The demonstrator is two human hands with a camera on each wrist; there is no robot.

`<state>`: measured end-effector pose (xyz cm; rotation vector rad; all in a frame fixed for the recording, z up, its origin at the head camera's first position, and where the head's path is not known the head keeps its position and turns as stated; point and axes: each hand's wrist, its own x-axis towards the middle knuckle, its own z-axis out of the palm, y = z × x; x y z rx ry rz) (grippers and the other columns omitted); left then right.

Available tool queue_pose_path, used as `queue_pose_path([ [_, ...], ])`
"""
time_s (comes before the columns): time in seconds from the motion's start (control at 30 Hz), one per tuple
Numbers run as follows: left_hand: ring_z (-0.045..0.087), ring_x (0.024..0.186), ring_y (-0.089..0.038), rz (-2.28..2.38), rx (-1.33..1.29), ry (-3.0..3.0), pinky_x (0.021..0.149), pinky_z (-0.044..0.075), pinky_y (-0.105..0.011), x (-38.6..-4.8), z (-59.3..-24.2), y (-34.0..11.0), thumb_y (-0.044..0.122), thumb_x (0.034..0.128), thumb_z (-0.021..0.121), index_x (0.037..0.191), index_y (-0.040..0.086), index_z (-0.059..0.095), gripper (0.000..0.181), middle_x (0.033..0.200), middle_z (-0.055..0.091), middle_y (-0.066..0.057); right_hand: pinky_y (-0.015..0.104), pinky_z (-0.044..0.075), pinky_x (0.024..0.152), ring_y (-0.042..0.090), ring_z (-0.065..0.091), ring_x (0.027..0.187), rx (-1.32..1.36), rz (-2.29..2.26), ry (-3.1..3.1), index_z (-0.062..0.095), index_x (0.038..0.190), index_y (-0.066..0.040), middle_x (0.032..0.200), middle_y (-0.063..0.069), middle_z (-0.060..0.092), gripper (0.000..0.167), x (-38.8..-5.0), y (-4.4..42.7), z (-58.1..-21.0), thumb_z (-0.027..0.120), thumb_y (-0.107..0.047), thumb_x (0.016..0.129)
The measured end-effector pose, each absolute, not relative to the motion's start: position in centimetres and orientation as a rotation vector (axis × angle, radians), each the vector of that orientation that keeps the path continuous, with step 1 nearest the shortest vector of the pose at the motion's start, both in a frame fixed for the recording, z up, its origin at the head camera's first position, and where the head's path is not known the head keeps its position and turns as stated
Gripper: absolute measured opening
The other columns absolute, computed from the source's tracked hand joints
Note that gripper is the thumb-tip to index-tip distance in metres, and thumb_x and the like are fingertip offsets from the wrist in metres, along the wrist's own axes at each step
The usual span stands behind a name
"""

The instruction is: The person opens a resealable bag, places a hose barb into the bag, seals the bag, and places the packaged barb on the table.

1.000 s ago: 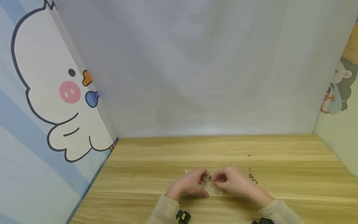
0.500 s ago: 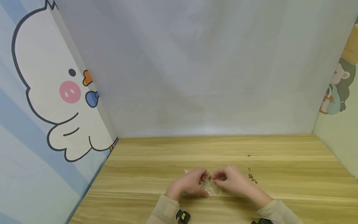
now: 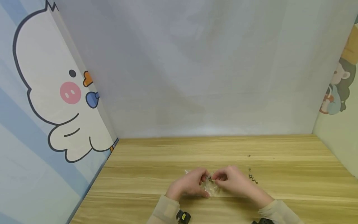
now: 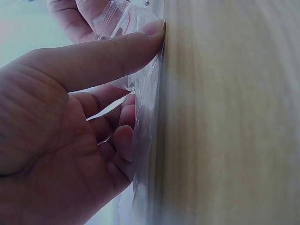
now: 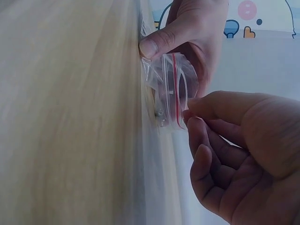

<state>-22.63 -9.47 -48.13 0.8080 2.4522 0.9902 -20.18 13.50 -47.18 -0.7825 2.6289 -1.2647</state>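
A clear zip-lock bag (image 5: 161,89) with a red stripe along its mouth lies on the table between the hands. My left hand (image 3: 191,183) holds it, thumb low against the tabletop and the other fingers curled behind the plastic. Thumb and index finger of my right hand (image 3: 232,182) pinch the rim of the bag's open mouth; whether they also hold a small piece is hidden. Several small brass-coloured metal pieces (image 3: 211,179) show at the bag between the two hands. In the left wrist view, the plastic bag (image 4: 145,122) stretches along beneath the left fingers.
Right of the right hand, several loose brass-coloured pieces (image 3: 253,178) lie in a cluster on the wooden table (image 3: 145,168). One single piece (image 3: 249,155) sits farther back. A pale curtain (image 3: 209,77) closes off the far side, with cartoon-printed panels at both sides.
Both hands stay almost where they were. The small metal pieces at the bag's mouth now show slightly lower and more spread out, towards the body.
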Motion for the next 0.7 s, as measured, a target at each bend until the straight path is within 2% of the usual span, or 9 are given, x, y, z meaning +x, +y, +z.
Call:
queue_pose_path([
  [0.23, 0.051, 0.084, -0.009, 0.990, 0.807, 2.452, 0.076, 0.045, -0.024, -22.68, -48.10, -9.46, 0.007, 0.0746, 0.098, 0.113, 0.013, 0.062, 0.053, 0.095, 0.056, 0.004, 0.026, 0.054, 0.070, 0.004, 0.064, 0.078, -0.782, -1.273, 2.622, 0.081, 0.102, -0.008, 0.090, -0.006, 0.074, 0.009, -20.24, 13.61, -47.11, 0.076, -0.006, 0.095],
  [0.53, 0.051, 0.084, -0.010, 1.001, 0.818, 2.445, 0.076, 0.045, -0.024, -22.72, -47.98, -9.54, 0.007, 0.0748, 0.098, 0.113, 0.012, 0.062, 0.053, 0.096, 0.056, 0.002, 0.026, 0.053, 0.070, 0.003, 0.063, 0.078, -0.773, -1.246, 2.650, 0.081, 0.101, -0.011, 0.089, -0.010, 0.073, 0.008, -20.37, 13.74, -47.28, 0.078, -0.008, 0.094],
  [0.7, 0.051, 0.084, -0.009, 0.998, 0.812, 2.447, 0.076, 0.045, -0.024, -22.82, -48.15, -9.46, 0.007, 0.0748, 0.098, 0.114, 0.013, 0.062, 0.053, 0.096, 0.056, 0.004, 0.027, 0.055, 0.070, 0.005, 0.065, 0.079, -0.782, -1.274, 2.613, 0.081, 0.103, -0.009, 0.090, -0.007, 0.074, 0.009, -20.52, 14.25, -47.34, 0.078, -0.009, 0.095],
])
